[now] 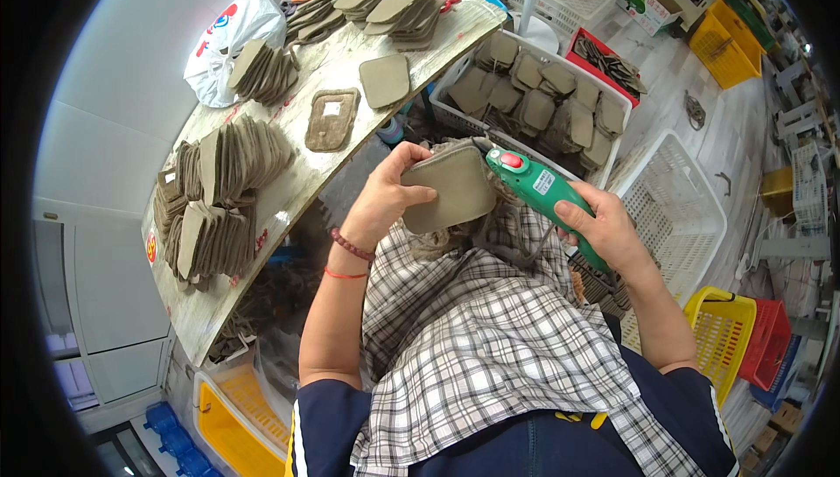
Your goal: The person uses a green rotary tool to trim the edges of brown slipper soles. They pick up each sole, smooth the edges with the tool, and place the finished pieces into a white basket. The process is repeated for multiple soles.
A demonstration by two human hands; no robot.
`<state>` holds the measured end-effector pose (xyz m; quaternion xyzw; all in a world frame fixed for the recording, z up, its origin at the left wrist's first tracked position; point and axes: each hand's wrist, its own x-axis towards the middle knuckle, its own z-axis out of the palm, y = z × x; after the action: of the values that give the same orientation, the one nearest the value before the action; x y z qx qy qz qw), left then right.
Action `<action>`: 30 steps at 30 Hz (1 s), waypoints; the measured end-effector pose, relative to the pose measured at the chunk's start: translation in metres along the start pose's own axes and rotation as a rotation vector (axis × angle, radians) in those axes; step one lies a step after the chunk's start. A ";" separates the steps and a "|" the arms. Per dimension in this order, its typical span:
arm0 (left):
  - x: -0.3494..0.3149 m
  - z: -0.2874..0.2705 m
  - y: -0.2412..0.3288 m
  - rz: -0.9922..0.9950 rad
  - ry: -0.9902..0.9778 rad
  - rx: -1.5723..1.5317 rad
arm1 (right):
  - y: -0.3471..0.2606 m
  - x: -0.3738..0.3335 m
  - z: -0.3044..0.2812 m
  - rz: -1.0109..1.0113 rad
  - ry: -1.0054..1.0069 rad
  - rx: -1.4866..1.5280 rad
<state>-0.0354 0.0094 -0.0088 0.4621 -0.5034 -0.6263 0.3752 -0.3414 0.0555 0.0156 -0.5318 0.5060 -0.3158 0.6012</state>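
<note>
Two-handed: pinching pad in left fingers, likely for steadiness; gripping green tool in right fingers, nose-first beside pad's top-right corner, likely for reach.

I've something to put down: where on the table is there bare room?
Bare table: its lower corner below the standing pads, and a patch between the lone plain pad and the right edge. Crowded: the left side and far end near the white bag.

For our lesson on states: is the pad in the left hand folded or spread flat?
Spread flat: the pad in the left hand shows a broad face without a fold.
</note>
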 end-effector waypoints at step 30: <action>-0.008 0.004 0.003 -0.187 0.063 -0.013 | -0.005 -0.002 -0.003 0.012 -0.185 -0.222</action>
<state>-0.0368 0.0173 -0.0044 0.5239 -0.4420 -0.6472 0.3338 -0.3441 0.0548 0.0207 -0.6190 0.4834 -0.2040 0.5845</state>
